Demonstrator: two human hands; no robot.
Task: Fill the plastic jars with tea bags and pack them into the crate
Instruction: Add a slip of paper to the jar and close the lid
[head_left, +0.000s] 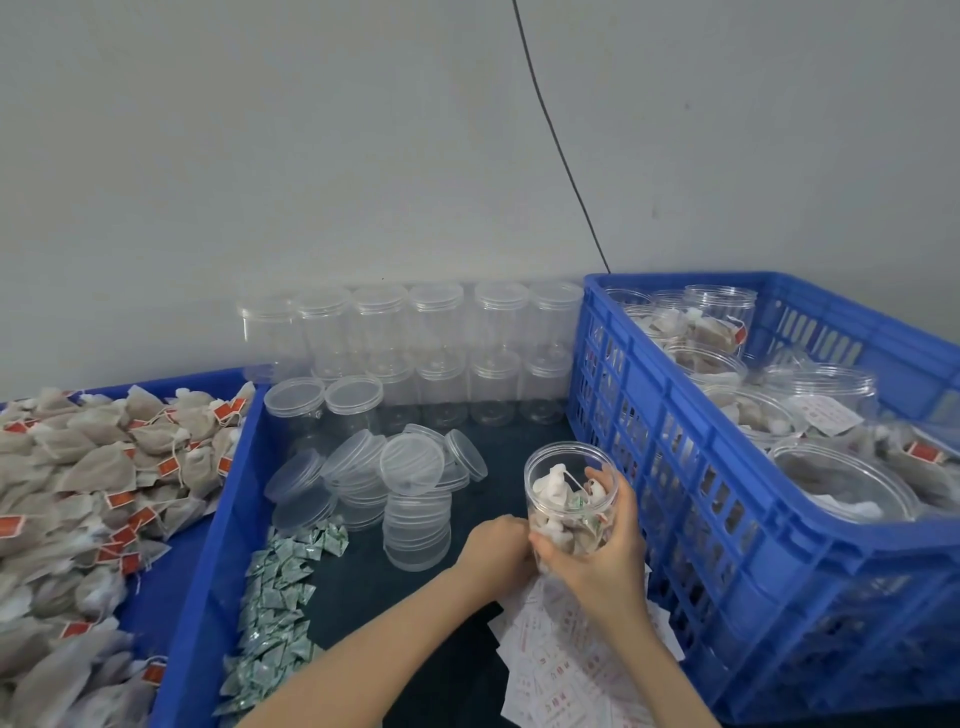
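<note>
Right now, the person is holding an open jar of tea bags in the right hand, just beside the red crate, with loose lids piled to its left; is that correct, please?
Not quite: the crate is blue, not red, as the head view shows. The rest holds: the right hand holds the open jar of tea bags just beside that crate, and the loose lids are piled to its left.

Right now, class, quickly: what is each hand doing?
Left hand: beside the jar's lower side, over the paper slips; its fingers are hidden, so its state cannot be told.
Right hand: fingers curled round the open jar of tea bags.
</note>
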